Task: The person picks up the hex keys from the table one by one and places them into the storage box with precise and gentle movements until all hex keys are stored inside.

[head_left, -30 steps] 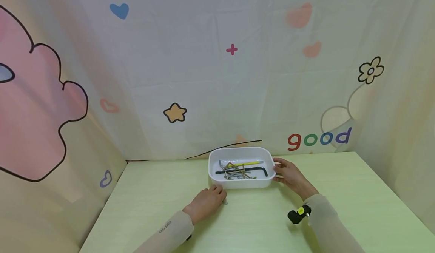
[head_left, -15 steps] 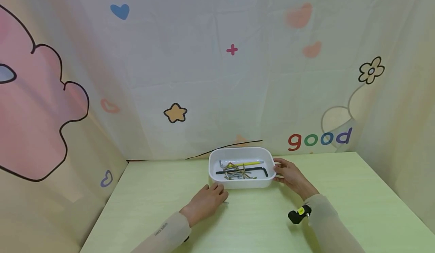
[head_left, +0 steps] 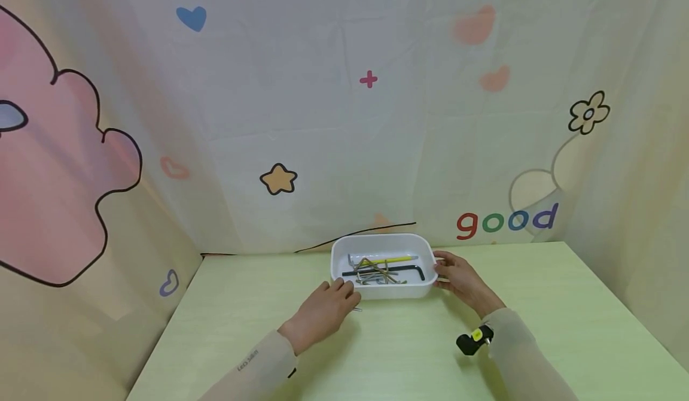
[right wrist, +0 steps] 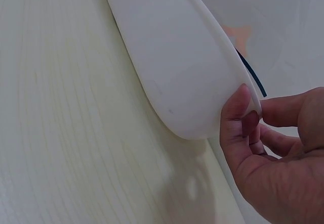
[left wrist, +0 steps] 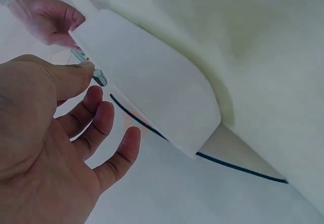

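My left hand (head_left: pixel 321 312) pinches a small silver hex key (left wrist: pixel 99 77) between thumb and fingers, just in front of the near left side of a white plastic tray (head_left: pixel 395 292). Only the six-sided end and a short stretch of the key show. With thumb and fingers my right hand (head_left: pixel 462 278) grips the tray's right end at the rim, seen close in the right wrist view. Inside the tray lie a large black hex key (head_left: pixel 417 267), a yellow pencil-like stick (head_left: pixel 398 260) and several bent brass-coloured and silver pieces (head_left: pixel 371 272), tangled together.
The tray stands on a pale green-yellow table (head_left: pixel 258 287), near its back edge. Behind rises a printed cloth (head_left: pixel 323 120), which also hangs along both sides. A black wrist device (head_left: pixel 469 344) sits at my right cuff.
My left hand has risen from the table toward the tray's near rim, lifting the small hex key with it. My right hand and the tray stay in place.
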The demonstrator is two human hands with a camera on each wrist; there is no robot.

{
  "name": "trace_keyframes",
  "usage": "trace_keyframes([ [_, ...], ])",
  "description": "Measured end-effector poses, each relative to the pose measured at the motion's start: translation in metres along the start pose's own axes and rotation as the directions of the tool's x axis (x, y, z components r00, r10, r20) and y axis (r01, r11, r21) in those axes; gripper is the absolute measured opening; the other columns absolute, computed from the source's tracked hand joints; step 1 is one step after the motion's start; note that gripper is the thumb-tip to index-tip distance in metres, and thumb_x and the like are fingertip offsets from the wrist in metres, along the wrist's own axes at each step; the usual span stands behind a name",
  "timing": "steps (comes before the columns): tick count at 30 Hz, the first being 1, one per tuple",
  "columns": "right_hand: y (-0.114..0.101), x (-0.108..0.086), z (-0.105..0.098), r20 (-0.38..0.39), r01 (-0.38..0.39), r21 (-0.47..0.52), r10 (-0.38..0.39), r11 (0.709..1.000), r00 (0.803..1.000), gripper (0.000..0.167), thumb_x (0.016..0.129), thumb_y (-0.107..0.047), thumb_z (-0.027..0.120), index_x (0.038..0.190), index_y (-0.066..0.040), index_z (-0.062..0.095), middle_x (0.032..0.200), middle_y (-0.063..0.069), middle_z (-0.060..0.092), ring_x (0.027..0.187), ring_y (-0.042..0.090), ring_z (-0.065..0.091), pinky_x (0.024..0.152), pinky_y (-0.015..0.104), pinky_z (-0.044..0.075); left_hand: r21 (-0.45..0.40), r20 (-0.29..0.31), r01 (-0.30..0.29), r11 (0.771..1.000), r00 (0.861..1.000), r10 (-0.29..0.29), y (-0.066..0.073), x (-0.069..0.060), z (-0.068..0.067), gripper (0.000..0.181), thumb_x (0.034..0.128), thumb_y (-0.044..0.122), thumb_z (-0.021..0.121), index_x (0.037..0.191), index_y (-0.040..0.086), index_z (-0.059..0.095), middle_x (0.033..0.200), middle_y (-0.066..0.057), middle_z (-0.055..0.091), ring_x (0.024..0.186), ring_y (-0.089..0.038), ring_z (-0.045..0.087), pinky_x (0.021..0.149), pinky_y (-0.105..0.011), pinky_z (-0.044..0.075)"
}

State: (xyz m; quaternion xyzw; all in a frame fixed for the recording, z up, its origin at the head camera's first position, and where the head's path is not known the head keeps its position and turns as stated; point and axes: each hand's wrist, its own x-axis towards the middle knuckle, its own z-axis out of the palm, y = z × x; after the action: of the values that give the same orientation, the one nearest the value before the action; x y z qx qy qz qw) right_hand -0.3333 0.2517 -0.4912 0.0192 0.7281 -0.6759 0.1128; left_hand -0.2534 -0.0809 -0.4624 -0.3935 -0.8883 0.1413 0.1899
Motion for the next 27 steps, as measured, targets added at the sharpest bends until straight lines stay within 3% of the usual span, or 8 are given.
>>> trace_keyframes([
  [6,0.001,0.000,0.000,0.001,0.003,0.009,-0.003,1.000,1.000,0.047,0.102,-0.005,0.044,0.148,-0.001,0.034,0.112,0.008,0.048,0.096,0.022,0.054,0.075,0.024,0.056,0.028,-0.017,0.008,1.000,1.000,-0.008,-0.010,0.005,-0.013,0.008,0.0982,0.020,0.057,0.106,0.018,0.058,0.101,0.003,0.058,0.088,-0.014,0.050,0.066,-0.024,0.044],
  [15,-0.001,0.000,0.000,-0.002,-0.002,-0.017,0.002,1.000,1.000,0.047,0.102,-0.006,0.044,0.148,-0.001,0.034,0.115,0.010,0.048,0.098,0.022,0.055,0.077,0.024,0.056,0.015,0.005,0.029,0.999,1.000,-0.029,-0.023,0.020,-0.024,0.012,0.0995,0.017,0.056,0.111,0.017,0.058,0.108,0.002,0.058,0.092,-0.015,0.049,0.069,-0.026,0.046],
  [21,-0.001,0.001,-0.001,-0.006,-0.002,-0.016,0.002,1.000,1.000,0.047,0.102,-0.007,0.045,0.148,-0.001,0.035,0.115,0.010,0.049,0.097,0.022,0.056,0.077,0.025,0.056,0.008,-0.033,0.036,0.999,0.999,-0.036,-0.032,0.033,-0.030,0.011,0.0988,0.012,0.056,0.109,0.015,0.057,0.102,0.000,0.056,0.089,-0.016,0.048,0.065,-0.025,0.047],
  [27,0.000,0.002,-0.001,-0.006,-0.010,-0.017,0.010,1.000,1.000,0.048,0.102,-0.008,0.046,0.148,-0.002,0.035,0.118,0.011,0.049,0.097,0.021,0.056,0.077,0.025,0.056,-0.029,0.017,0.059,0.998,0.998,-0.058,-0.037,0.045,-0.035,0.012,0.1023,0.016,0.050,0.113,0.015,0.056,0.106,0.000,0.056,0.093,-0.016,0.049,0.071,-0.026,0.050],
])
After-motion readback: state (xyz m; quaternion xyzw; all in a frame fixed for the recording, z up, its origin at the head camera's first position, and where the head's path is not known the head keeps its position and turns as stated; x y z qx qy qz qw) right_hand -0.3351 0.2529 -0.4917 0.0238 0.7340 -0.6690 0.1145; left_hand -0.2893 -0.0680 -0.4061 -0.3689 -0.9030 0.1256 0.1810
